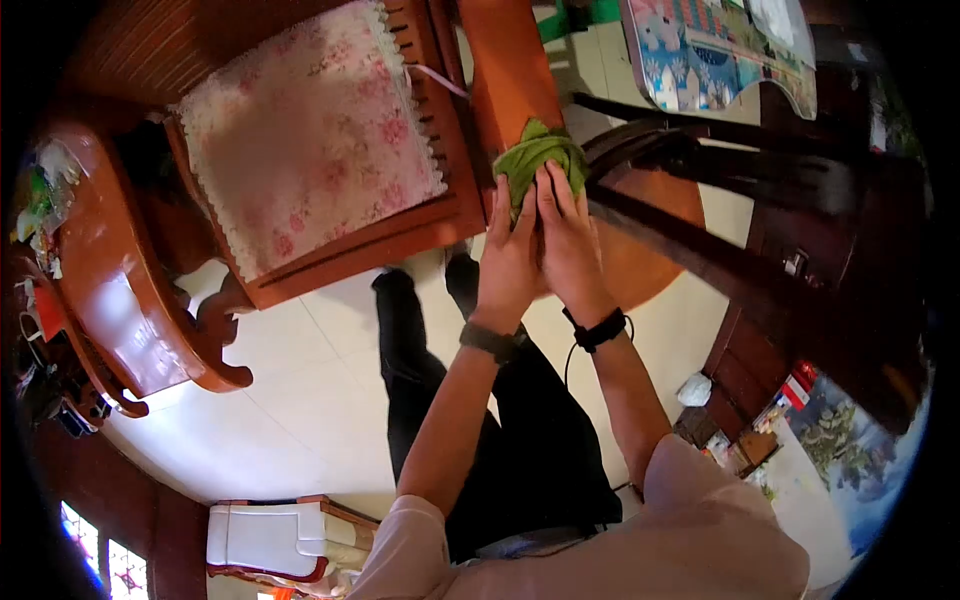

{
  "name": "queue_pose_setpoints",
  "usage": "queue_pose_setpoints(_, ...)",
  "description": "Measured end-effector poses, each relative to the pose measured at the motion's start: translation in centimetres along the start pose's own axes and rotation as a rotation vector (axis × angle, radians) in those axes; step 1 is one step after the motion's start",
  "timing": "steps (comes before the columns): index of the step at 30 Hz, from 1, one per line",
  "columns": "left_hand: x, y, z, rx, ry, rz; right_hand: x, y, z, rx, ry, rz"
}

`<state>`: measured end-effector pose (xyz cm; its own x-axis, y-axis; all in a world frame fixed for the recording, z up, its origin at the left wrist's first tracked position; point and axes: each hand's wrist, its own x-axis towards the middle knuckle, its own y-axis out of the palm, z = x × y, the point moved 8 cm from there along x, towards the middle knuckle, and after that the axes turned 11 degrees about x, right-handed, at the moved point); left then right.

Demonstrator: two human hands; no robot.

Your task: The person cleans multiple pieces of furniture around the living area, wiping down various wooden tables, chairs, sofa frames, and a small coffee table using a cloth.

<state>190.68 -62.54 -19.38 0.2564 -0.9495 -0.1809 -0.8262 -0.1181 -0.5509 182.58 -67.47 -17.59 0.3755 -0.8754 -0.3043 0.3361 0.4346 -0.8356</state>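
Observation:
A crumpled green cloth (540, 160) lies on the orange-brown wooden armrest (512, 75) of a wooden seat. My left hand (511, 255) and my right hand (570, 235) are side by side and touching, both pressed on the near part of the cloth. Their fingers point away from me, stretched over the fabric, and some fingertips reach its folds. Each wrist wears a black band. Left of the hands, a pink floral cushion with a lace edge (315, 135) covers the wooden seat.
A round brown stool top (660, 235) stands behind dark wooden bars at the right. A patterned board (700, 60) is at the upper right. The curved wooden armrest (140, 270) is at the left, and a white padded seat (265, 540) at the bottom left.

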Motion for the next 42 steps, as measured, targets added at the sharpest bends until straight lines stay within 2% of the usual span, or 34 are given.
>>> queue_pose_setpoints(2, 1.6, 0.2, 1.3, 0.108, 0.032, -0.010, 1.3, 0.7, 0.1, 0.063, 0.016, 0.085)
queue_pose_setpoints(4, 4.0, 0.3, 2.2, 0.061, 0.033, 0.096, 3.3, 0.7, 0.4, 0.089, 0.009, 0.074)
queue_pose_setpoints(5, 5.9, 0.3, 2.4, 0.126, 0.136, -0.017, 5.0, 0.4, 0.7, 0.164, 0.030, 0.047)
queue_pose_setpoints(6, 8.3, -0.2, 2.6, 0.128, 0.146, -0.032, 7.6, 0.2, 1.0, 0.237, 0.037, 0.008)
queue_pose_setpoints(9, 15.9, -2.0, 3.7, 0.041, 0.076, -0.020, 15.8, 0.8, 1.5, 0.074, -0.040, -0.042)
queue_pose_setpoints(11, 21.8, -3.8, 4.2, 0.328, 0.132, -0.173, 22.5, 0.9, 1.8, 0.003, -0.158, -0.119)
queue_pose_setpoints(12, 24.7, -5.1, 3.9, 0.323, 0.128, -0.188, 25.8, 1.0, 2.1, -0.024, -0.232, -0.180)
queue_pose_setpoints(14, 30.0, -7.5, 3.4, 0.430, 0.044, -0.029, 30.7, 0.5, 2.9, -0.067, -0.204, -0.198)
queue_pose_setpoints(15, 32.0, -8.4, 3.4, 0.423, 0.041, -0.033, 32.3, -0.1, 3.2, -0.108, -0.164, -0.217)
queue_pose_setpoints(17, 33.1, -7.2, 3.7, 0.549, 0.102, 0.131, 32.5, -0.3, 3.5, -0.093, -0.118, -0.202)
queue_pose_setpoints(18, 32.5, -6.0, 4.4, 0.540, 0.096, 0.161, 31.8, -0.3, 3.0, -0.068, -0.069, -0.199)
queue_pose_setpoints(20, 32.1, -6.5, 4.8, 0.479, 0.078, -0.104, 31.6, -1.0, 3.2, -0.065, -0.075, -0.207)
queue_pose_setpoints(21, 31.7, -6.6, 4.6, 0.514, -0.029, -0.008, 31.5, -1.4, 3.6, -0.015, -0.217, -0.258)
queue_pose_setpoints(22, 30.8, -6.3, 4.4, 0.508, -0.035, 0.011, 30.5, -1.9, 4.0, 0.034, -0.355, -0.302)
queue_pose_setpoints(24, 28.5, -5.2, 4.7, 0.617, -0.065, 0.113, 27.9, -1.0, 3.3, -0.010, -0.343, -0.349)
queue_pose_setpoints(26, 25.2, -4.1, 4.9, 0.508, 0.008, 0.063, 25.9, 1.9, 0.7, -0.037, -0.077, -0.092)
queue_pose_setpoints(27, 23.0, -4.0, 4.7, 0.486, -0.070, 0.142, 23.5, 1.4, 1.6, -0.062, -0.166, -0.132)
queue_pose_setpoints(28, 21.0, -3.7, 4.9, 0.462, -0.149, 0.214, 21.4, 1.5, 1.5, -0.058, -0.171, -0.137)
queue_pose_setpoints(29, 19.1, -2.8, 5.4, 0.441, -0.148, 0.268, 19.4, 1.8, 1.5, -0.019, -0.167, -0.127)
queue_pose_setpoints(34, 7.9, -0.5, 5.5, 0.325, -0.146, 0.188, 8.6, 1.7, 2.6, 0.031, -0.167, -0.099)
queue_pose_setpoints(36, 2.7, 0.9, 5.6, 0.386, -0.148, 0.188, 4.6, 1.9, 3.1, -0.083, -0.125, -0.038)
queue_pose_setpoints(39, -3.4, 2.1, 4.8, 0.356, -0.095, 0.045, -1.1, 2.4, 2.5, -0.123, -0.118, -0.052)
queue_pose_setpoints(41, -6.8, 4.4, 5.2, 0.161, -0.216, 0.212, -4.3, 3.6, 0.8, -0.152, -0.074, 0.006)
queue_pose_setpoints(42, -8.2, 4.7, 4.9, 0.154, -0.229, 0.198, -5.8, 4.0, 0.3, -0.158, -0.091, 0.016)
